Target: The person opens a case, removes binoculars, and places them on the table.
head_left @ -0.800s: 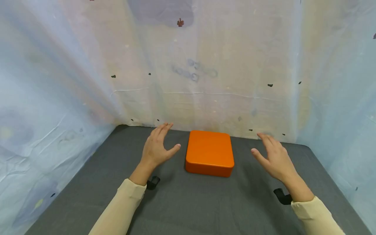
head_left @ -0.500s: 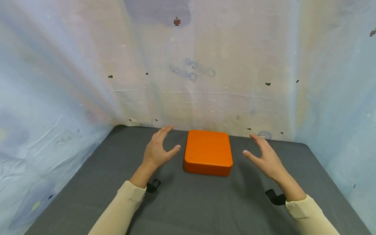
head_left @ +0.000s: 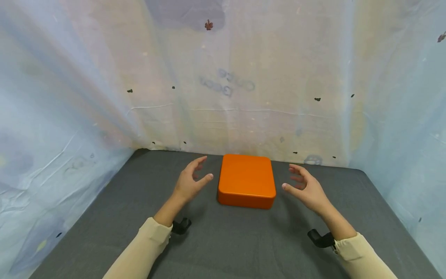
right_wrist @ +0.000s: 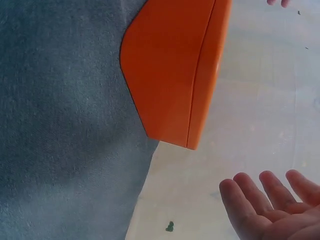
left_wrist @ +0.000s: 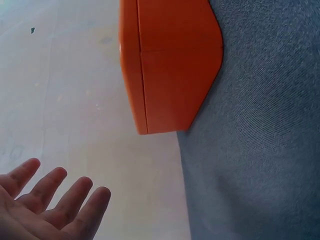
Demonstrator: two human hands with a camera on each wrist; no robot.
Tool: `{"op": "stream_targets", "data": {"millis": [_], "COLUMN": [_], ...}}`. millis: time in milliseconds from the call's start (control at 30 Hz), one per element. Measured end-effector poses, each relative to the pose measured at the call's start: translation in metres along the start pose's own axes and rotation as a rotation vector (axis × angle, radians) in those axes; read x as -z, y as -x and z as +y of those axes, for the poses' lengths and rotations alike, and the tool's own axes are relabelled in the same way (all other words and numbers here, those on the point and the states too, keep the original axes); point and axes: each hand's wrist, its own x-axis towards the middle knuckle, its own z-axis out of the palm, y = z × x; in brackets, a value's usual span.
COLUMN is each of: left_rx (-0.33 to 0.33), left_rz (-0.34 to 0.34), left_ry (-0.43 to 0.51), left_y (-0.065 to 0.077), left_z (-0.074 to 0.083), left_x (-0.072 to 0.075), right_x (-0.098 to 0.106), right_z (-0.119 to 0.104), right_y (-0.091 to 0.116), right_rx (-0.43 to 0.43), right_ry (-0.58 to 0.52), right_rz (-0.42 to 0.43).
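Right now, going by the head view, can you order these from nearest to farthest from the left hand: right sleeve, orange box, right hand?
From the left hand:
1. Orange box: just to its right, between both hands.
2. Right hand: beyond the box's right side.
3. Right sleeve: farther right, behind that hand.

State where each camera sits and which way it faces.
Head: worn on the head, facing forward and down at the orange box on grey cloth; left hand, right hand and cream sleeves show.
Left wrist: worn there, facing the box from the left; left fingers show at lower left.
Right wrist: worn there, facing the box from the right; right fingers show at lower right, with other fingertips at top.
Both wrist views share the box, cloth and pale backdrop.
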Motion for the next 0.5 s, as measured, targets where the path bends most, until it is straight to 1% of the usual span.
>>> {"op": "stream_targets", "data": {"millis": [67, 133, 367, 500], "left_rx": [0.012, 0.022, 0.05, 0.084], "left_rz": [-0.008, -0.013, -0.048, -0.057], "left_ry": [0.019, 0.032, 0.034, 0.031], "left_y": [0.002, 0.003, 0.005, 0.006], "left_z": [0.001, 0.002, 0.001, -0.003], "left_x": [-0.001, -0.003, -0.012, -0.016], "right_x": [-0.002, -0.003, -0.009, -0.014], "right_z": [0.0, 0.0, 0.004, 0.008], "right_y": [0.0, 0.001, 0.0, -0.002], "right_rx": [-0.008, -0.018, -0.066, -0.083], "right_ry": [-0.035, -0.044, -0.018, -0.022], "right_rz": [-0.009, -0.012, -0.015, -0.024]}}
